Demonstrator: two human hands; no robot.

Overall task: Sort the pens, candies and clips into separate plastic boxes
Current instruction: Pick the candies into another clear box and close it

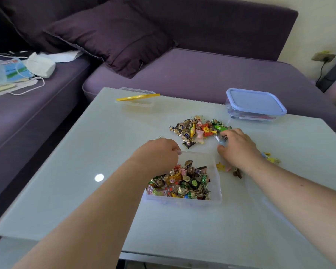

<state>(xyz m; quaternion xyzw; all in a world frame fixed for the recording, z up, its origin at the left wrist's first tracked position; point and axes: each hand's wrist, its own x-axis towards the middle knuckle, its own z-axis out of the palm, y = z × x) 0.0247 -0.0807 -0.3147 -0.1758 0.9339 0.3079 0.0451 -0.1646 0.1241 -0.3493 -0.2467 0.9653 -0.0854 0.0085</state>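
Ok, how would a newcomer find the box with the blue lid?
Start at the pale glass table before the purple sofa and go to its far right corner. The box with the blue lid sits there, beyond the loose candies. It is the only closed box.

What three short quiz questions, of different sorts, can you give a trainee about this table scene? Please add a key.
1. True or false: the box with the blue lid is closed.
2. Where do most loose candies lie?
A. on the sofa
B. on the table, beyond the open candy box
C. inside the far box with the yellow lid
3. Fill in: the left hand is at the rim of the ____ box.

Key: 1 true; 2 B; 3 candy.
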